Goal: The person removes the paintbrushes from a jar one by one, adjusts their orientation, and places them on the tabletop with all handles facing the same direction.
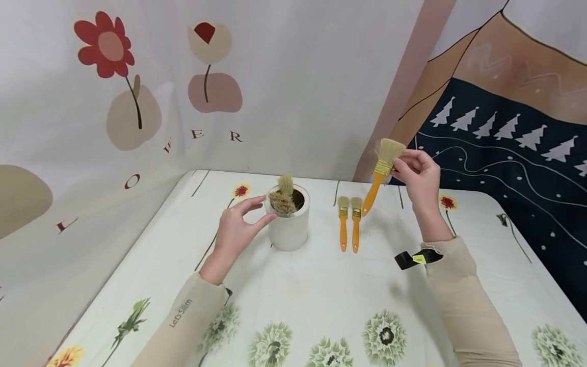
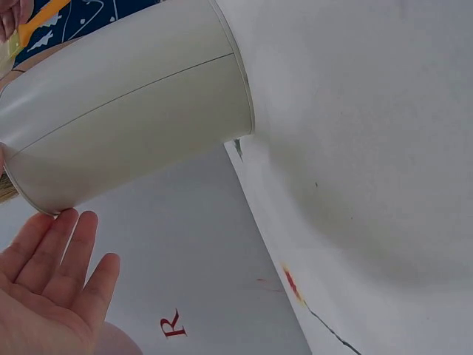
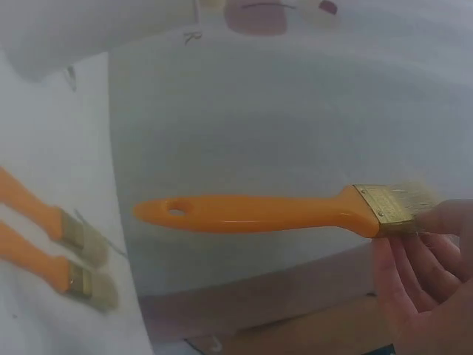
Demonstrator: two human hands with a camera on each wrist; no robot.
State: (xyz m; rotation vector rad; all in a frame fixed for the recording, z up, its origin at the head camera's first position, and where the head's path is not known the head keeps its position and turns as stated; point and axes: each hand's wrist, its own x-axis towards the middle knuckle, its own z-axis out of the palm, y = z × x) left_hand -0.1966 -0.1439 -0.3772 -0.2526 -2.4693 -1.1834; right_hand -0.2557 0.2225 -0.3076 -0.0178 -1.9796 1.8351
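Thumb and fingertips of the right hand (image 1: 419,176) are pinched together on a wide, orange-handled paintbrush (image 1: 375,186), right where brass-coloured collar meets pale bristles. Over on the left, the left hand (image 1: 236,224) has thumb and fingers spread well apart, touching the rim of a white cylindrical pot (image 1: 290,232) — pale bristly tufts (image 1: 284,196) poking out of it. Back to the raised brush: bristles up, handle slanting down from the grip, near two smaller orange-handled brushes (image 1: 343,232) lying side by side. Beneath, a white flower-printed tablecloth (image 1: 312,285); behind, a pale printed curtain (image 1: 298,76) and navy tree-patterned fabric (image 1: 495,153).
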